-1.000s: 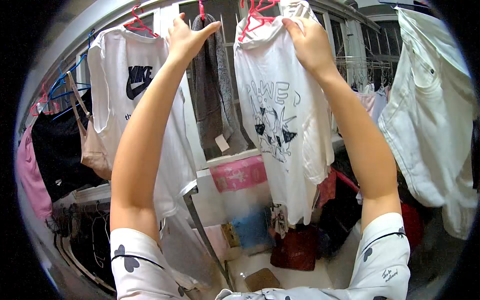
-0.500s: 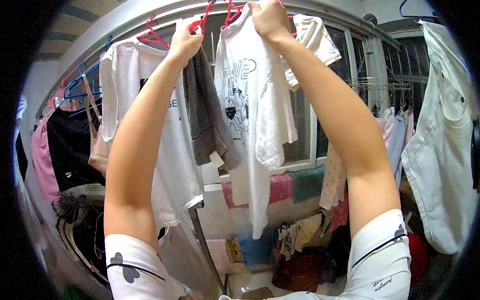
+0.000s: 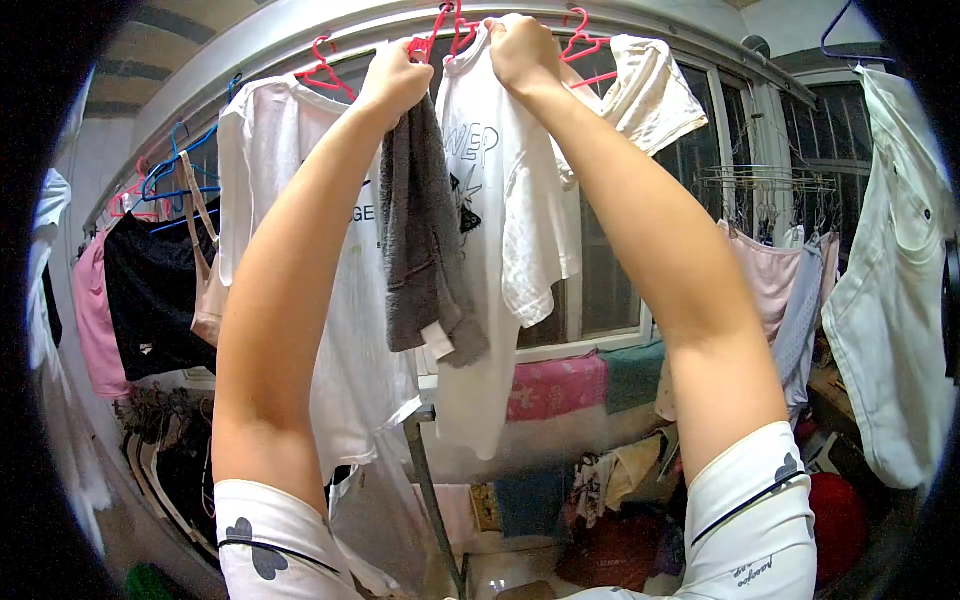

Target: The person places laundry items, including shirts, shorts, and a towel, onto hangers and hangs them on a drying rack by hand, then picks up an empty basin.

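My left hand (image 3: 402, 78) is raised, its fingers closed round a red hanger (image 3: 428, 46). Just below and beside it hangs a dark grey garment (image 3: 415, 220) with a white tag. My right hand (image 3: 524, 55) is closed at the neckline and shoulder of a white printed shirt (image 3: 480, 260), which hangs down between my arms; the fingertips are partly hidden by the cloth. Left of the grey garment, another white shirt (image 3: 345, 290) with dark lettering hangs partly behind my left forearm. A cream garment (image 3: 650, 95) is just right of my right hand.
A rail (image 3: 330, 25) runs overhead before a barred window. At left hang black shorts (image 3: 155, 290) and a pink garment (image 3: 98, 310); at right, white trousers (image 3: 890, 290) and a clip rack (image 3: 770, 180) with small laundry. A metal pole (image 3: 435, 500) stands below.
Both hands stay closed at the hanger and shirt. The view has shifted, and the printed shirt and grey garment hang closer together, the grey one covering part of the print.
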Demonstrator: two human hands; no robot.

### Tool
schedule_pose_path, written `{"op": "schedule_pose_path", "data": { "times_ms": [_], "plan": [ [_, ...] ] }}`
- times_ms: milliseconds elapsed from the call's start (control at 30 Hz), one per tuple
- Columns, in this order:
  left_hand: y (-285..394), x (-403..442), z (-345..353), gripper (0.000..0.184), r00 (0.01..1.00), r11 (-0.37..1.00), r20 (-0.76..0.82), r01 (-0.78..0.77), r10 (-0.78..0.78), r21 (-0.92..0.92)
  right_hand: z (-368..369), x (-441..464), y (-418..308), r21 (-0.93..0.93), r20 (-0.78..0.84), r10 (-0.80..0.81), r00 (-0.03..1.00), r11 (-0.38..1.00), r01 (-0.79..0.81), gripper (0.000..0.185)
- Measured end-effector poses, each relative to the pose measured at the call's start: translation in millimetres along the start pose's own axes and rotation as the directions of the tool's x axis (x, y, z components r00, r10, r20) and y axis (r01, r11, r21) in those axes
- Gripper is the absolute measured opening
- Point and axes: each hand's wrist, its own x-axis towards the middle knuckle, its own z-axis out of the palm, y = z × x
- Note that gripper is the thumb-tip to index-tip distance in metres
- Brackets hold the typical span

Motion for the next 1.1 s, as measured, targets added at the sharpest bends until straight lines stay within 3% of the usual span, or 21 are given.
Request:
{"op": "schedule_pose_path", "data": {
  "times_ms": [267,300,400,433,467,500,533,600,633,667,733,767,800,833,867,933,1000,1033,1067,1100],
  "plan": [
    [9,-7,-14,0.022,1.0,1.0,-0.031,-0.004,0.003,-0.03,0,-2,2,-0.128,0.044,-0.006,0.999,0.992,0.011,0.036],
    [8,-9,-15,0.022,1.0,0.999,-0.026,-0.016,0.015,-0.04,10,10,21,-0.189,0.01,-0.126,0.992,0.974,0.125,0.036],
    [-6,-9,-19,0.025,0.998,0.995,-0.001,-0.062,0.062,0.077,-17,-3,-37,-0.346,0.113,0.079,0.99,0.937,-0.035,0.038],
    [-3,-9,-20,0.028,0.996,0.987,0.007,-0.089,0.089,0.135,-8,-8,-33,-0.609,-0.141,-0.491,0.859,0.728,0.316,0.046],
    [-3,-10,-22,0.031,0.993,0.976,0.021,-0.114,0.112,0.186,-14,-8,-36,-0.694,0.159,-0.359,0.92,0.622,0.363,0.047],
    [-4,-11,-22,0.031,0.988,0.951,-0.003,-0.147,0.154,0.273,-17,-25,-46,-0.556,0.119,-0.503,0.856,0.681,0.477,0.032],
    [-6,-12,-23,0.031,0.981,0.962,-0.004,-0.191,0.196,0.196,-17,-37,-54,-0.404,0.051,-0.629,0.776,0.697,0.592,0.033],
    [-11,-12,-24,0.032,0.96,0.96,-0.015,-0.278,0.279,0.042,-7,-64,-61,-0.361,0.206,-0.576,0.791,0.706,0.609,0.037],
    [-13,-9,-27,0.032,0.979,0.974,0.052,-0.201,0.196,0.102,-16,-74,-75,-0.314,0.497,-0.278,0.822,0.825,0.469,0.048],
    [-15,-8,-25,0.028,0.989,0.983,0.064,-0.14,0.133,0.118,-24,-83,-85,-0.244,0.636,-0.124,0.762,0.904,0.351,0.061],
    [-32,0,-14,0.034,0.953,0.944,-0.039,-0.291,0.3,0.155,-10,-96,-71,-0.154,0.782,0.013,0.623,0.973,0.173,0.066],
    [18,-32,-28,0.022,0.969,0.971,-0.071,-0.237,0.235,-0.012,-6,-102,-68,-0.168,0.783,0.028,0.622,0.972,0.167,0.064],
    [16,-28,-28,0.021,0.98,0.98,-0.006,-0.199,0.199,-0.02,-2,-111,-64,-0.18,0.784,0.043,0.619,0.97,0.161,0.063],
    [12,-26,-24,0.021,0.96,0.965,-0.1,-0.261,0.261,0.018,1,-121,-64,-0.089,0.717,-0.026,0.697,0.988,0.129,0.059],
    [8,-25,-19,0.021,0.927,0.946,-0.189,-0.318,0.324,0.061,1,-128,-63,-0.105,0.7,0.016,0.714,0.991,0.081,0.058],
    [22,-44,-24,0.024,0.954,0.952,-0.163,-0.275,0.252,-0.138,-9,-141,-74,-0.14,0.66,0.109,0.743,0.99,-0.02,0.057],
    [21,-64,-12,0.029,0.988,0.968,-0.141,-0.1,0.068,-0.231,-7,-158,-66,-0.033,0.587,0.093,0.804,0.995,-0.091,0.058],
    [30,-81,-19,0.036,0.994,0.951,-0.058,-0.108,0.095,-0.29,-8,-165,-66,-0.021,0.57,0.133,0.811,0.989,-0.147,0.059],
    [31,-91,-22,0.039,0.982,0.956,-0.041,-0.189,0.185,-0.224,-9,-171,-64,-0.012,0.551,0.177,0.815,0.979,-0.204,0.059],
    [31,-105,-21,0.045,0.99,0.96,-0.028,-0.143,0.141,-0.241,-8,-177,-60,0.055,0.513,0.157,0.844,0.975,-0.215,0.063]
  ]
}}
